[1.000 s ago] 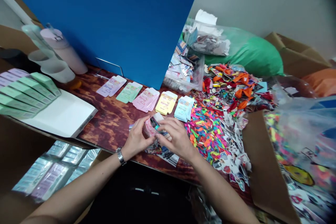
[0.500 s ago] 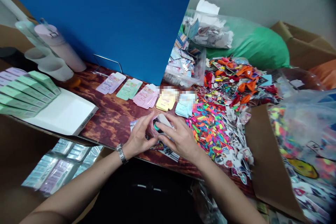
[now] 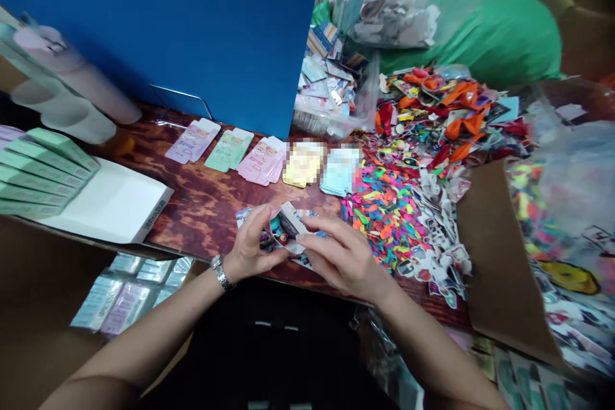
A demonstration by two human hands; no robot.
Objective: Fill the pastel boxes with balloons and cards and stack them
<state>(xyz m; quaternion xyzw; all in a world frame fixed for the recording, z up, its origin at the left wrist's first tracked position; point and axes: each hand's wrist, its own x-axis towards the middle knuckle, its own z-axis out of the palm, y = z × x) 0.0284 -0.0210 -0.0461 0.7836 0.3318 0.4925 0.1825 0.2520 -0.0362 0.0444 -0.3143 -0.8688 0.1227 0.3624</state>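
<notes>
The left hand (image 3: 254, 246) is pinching a box (image 3: 292, 246); the right hand (image 3: 339, 256) is touching its flap (image 3: 293, 218), pinch unclear. Probably light, crushable card: edges suit holding.

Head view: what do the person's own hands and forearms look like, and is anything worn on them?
Both the left hand and right hand are ungloved, with no sleeves on the visible forearms. A silver-coloured link band circles the left wrist; nothing shows on the right.

Small box (image 3: 291, 220) partly behind the left hand (image 3: 254, 243), yellow packets (image 3: 302, 163) and blue packets (image 3: 339, 171) under pixelated blur.
</notes>
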